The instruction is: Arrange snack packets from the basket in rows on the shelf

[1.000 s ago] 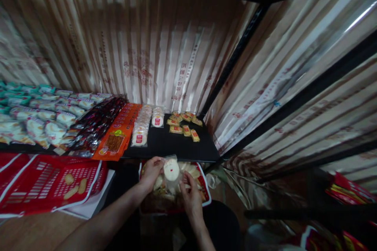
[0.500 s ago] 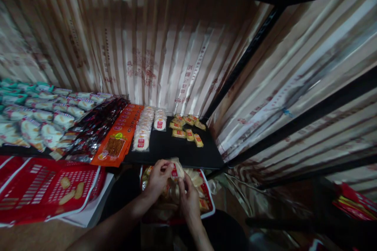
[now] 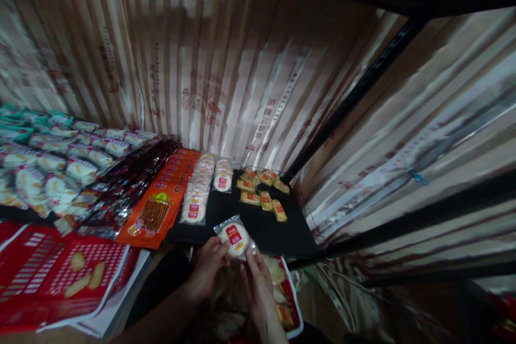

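Both my hands hold one clear packet with a round white cake and a red label (image 3: 235,236), label side up, at the front edge of the black shelf (image 3: 278,236). My left hand (image 3: 207,269) pinches its near left corner and my right hand (image 3: 256,279) grips its lower right edge. Below my hands sits a red basket (image 3: 296,312) with more wrapped snacks. On the shelf ahead lie rows of the same round cake packets (image 3: 195,204) and several small yellow snack packets (image 3: 262,193).
Orange snack bags (image 3: 155,212), dark red packets (image 3: 121,183) and white-and-green packets (image 3: 52,161) fill the shelf to the left. A second red basket (image 3: 52,274) lies at lower left. Striped plastic sheeting (image 3: 226,75) backs the shelf. A black upright post (image 3: 363,86) stands at right.
The packet rose from over the basket to the shelf's front edge and turned its red label upward. Both hands kept hold of it. The view tilted down and left.
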